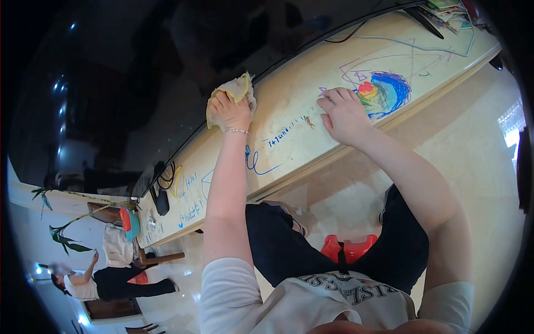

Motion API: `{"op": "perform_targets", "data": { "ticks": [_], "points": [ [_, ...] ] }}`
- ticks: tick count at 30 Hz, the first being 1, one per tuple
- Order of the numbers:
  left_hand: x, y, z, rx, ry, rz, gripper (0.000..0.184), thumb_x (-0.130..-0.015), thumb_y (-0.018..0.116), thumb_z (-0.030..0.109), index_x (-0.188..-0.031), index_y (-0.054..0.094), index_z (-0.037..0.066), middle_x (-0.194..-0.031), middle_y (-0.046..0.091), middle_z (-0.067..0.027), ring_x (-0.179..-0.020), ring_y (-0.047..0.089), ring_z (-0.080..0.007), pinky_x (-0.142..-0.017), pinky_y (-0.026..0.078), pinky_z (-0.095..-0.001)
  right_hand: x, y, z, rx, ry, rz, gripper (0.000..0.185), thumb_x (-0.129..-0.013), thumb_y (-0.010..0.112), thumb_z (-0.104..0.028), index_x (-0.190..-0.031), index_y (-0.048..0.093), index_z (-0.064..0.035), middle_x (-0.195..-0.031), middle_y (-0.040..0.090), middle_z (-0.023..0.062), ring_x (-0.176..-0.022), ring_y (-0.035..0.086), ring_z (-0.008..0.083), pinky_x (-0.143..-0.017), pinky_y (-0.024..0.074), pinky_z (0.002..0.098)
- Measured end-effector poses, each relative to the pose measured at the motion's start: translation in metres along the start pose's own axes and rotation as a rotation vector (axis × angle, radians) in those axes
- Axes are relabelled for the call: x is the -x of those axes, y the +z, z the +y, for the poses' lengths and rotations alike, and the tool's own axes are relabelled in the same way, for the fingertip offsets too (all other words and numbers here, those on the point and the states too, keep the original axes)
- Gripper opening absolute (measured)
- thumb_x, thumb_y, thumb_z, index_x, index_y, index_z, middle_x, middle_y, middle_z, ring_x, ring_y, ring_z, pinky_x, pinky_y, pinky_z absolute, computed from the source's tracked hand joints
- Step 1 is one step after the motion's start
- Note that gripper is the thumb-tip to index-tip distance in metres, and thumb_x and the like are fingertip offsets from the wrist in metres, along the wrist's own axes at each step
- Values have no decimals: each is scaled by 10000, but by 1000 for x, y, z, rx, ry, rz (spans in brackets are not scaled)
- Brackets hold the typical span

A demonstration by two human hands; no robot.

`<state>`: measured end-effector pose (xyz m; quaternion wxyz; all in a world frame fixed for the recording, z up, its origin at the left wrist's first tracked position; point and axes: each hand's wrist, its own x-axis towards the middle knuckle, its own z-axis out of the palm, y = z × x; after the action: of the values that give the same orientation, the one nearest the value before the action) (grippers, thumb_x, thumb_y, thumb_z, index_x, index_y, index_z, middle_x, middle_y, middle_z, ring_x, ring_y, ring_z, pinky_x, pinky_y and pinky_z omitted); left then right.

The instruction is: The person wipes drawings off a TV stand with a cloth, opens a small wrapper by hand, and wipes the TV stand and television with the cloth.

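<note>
My left hand [229, 114] is closed on a pale yellow cloth [243, 89], bunched under the fingers. The cloth lies at the lower edge of a large black TV screen [139, 100], where it overlaps the cream cabinet top [278, 111]; whether it presses on the glass is hard to tell. Resting on that cabinet top is my right hand [346, 116], fingers lightly bent, thumb apart, nothing held. Beside its fingertips is a coloured drawing [392, 89] in blue, purple, red and yellow. Blue handwritten sums [286, 133] mark the surface between my two hands.
Cables and a black adapter [162, 202] lie at the cabinet's left end. Papers [445, 14] are piled at the far right, near a white cable [423, 47]. A red stool [349, 249] is under me. Another person [83, 285] is at the lower left, near a plant [69, 239].
</note>
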<state>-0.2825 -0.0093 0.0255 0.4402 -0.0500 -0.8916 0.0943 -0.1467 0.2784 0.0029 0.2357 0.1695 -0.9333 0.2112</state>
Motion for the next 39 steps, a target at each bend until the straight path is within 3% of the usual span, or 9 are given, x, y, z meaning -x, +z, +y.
{"op": "perform_targets", "data": {
  "ticks": [2, 6, 9, 14, 19, 30, 33, 37, 39],
  "points": [
    [-6, -1, -11, 24, 169, 67, 552, -754, 677, 403, -1154, 586, 33, -1103, 537, -170, -1080, 471, -368, -940, 336, -468, 0, 0, 0, -6, 0, 5, 298, -820, 595, -195, -1080, 609, -48, -1202, 554, 127, -1158, 480, 280, -1018, 357, 412],
    [-47, -41, -21, -106, -42, 249, 442, -767, 673, 404, -1036, 619, 58, -1103, 589, -129, -1062, 499, -347, -861, 373, -477, 0, -1, 1, -15, -2, -1, 296, -820, 604, -195, -1078, 610, -50, -1191, 560, 122, -1153, 483, 274, -1015, 360, 412],
    [-68, -59, -20, 206, -221, 326, 375, -768, 682, 343, -1017, 634, 66, -1049, 630, -124, -1011, 553, -348, -857, 353, -478, 2, 0, 1, -26, -4, 15, 297, -820, 608, -194, -1080, 610, -51, -1189, 562, 120, -1153, 484, 272, -1014, 363, 409],
    [-29, -28, -5, 181, -208, 250, 312, -785, 674, 327, -981, 651, 87, -1000, 640, -111, -979, 573, -321, -828, 345, -469, 1, -1, 1, -14, -4, 11, 297, -822, 607, -194, -1081, 610, -49, -1192, 562, 117, -1158, 483, 272, -1016, 363, 405],
    [-17, -41, 4, 187, -187, 108, 304, -771, 679, 318, -967, 654, 87, -993, 639, -104, -955, 579, -316, -823, 344, -461, 1, -2, 1, -17, -3, 4, 299, -823, 606, -198, -1082, 610, -48, -1193, 561, 116, -1161, 481, 274, -1021, 358, 405],
    [-42, -52, -2, 125, -118, 177, 193, -690, 737, 247, -773, 661, 90, -829, 650, -81, -899, 572, -293, -803, 350, -422, 3, 1, 3, -53, -2, 32, 295, -793, 630, -167, -1063, 612, -50, -1150, 571, 117, -1140, 493, 287, -1000, 373, 413],
    [-62, -70, 4, 218, -98, 121, 170, -685, 734, 208, -767, 657, 81, -821, 644, -88, -887, 565, -304, -804, 348, -425, 2, 2, 2, -36, -12, 36, 297, -803, 622, -187, -1064, 615, -46, -1155, 570, 117, -1139, 492, 280, -1004, 369, 409],
    [-42, -47, 7, 137, -108, 260, 193, -678, 740, 183, -816, 655, 78, -820, 640, -79, -890, 565, -285, -809, 350, -434, 1, -1, 2, -41, 7, -8, 312, -823, 603, -223, -1071, 619, -34, -1191, 564, 125, -1142, 488, 272, -1009, 360, 402],
    [-29, -41, 6, 127, -67, 217, 223, -662, 752, 178, -836, 658, 74, -834, 641, -81, -908, 570, -276, -801, 360, -442, 2, -2, 3, -46, 12, -15, 314, -821, 602, -224, -1071, 620, -34, -1203, 563, 127, -1145, 487, 272, -1009, 360, 402]
  ]
}}
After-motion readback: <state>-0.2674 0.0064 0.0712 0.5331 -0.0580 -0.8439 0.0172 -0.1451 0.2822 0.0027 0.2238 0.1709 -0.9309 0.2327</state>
